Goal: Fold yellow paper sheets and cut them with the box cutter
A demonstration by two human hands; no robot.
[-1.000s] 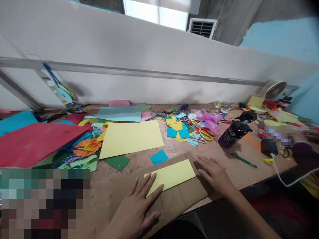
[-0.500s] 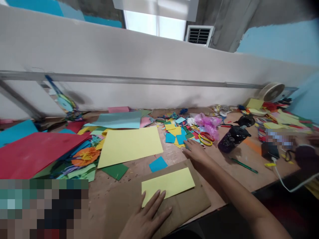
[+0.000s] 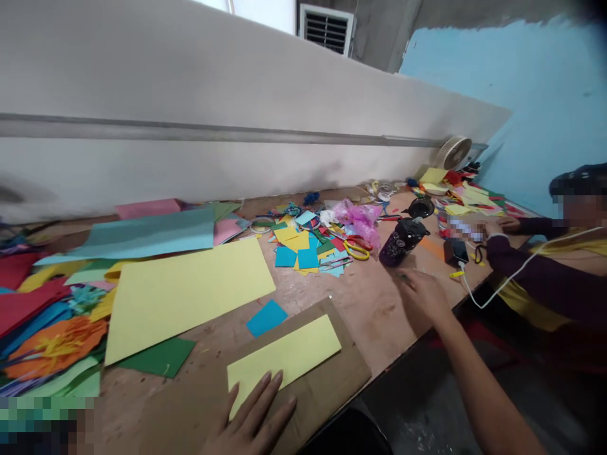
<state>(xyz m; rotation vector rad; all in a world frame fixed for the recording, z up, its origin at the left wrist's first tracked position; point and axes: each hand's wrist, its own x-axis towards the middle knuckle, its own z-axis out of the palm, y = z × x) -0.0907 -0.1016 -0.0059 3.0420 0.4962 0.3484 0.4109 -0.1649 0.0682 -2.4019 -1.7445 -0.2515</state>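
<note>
My left hand (image 3: 256,417) lies with fingers spread on a pale yellow paper strip (image 3: 289,354), over a brown cardboard sheet (image 3: 344,373). Farther right, my right hand (image 3: 422,294) is low over the table, its fingers drawn together around a green pen (image 3: 403,276). Only a small end of the pen shows; the hand hides the rest. Just beyond that hand stands a dark purple bottle (image 3: 398,245). A blue paper square (image 3: 266,318) rests beside the cardboard's far edge.
A large yellow sheet (image 3: 190,291) and coloured papers cover the left side. Yellow-handled scissors (image 3: 356,248) lie among paper squares and a pink plastic bag (image 3: 358,221). At the right, a person (image 3: 559,265) sits near a black adapter (image 3: 456,251) with a white cable.
The view has turned to the right. My right hand has left the pile of paper squares and reached the green pen. My left hand has stayed on the yellow strip.
</note>
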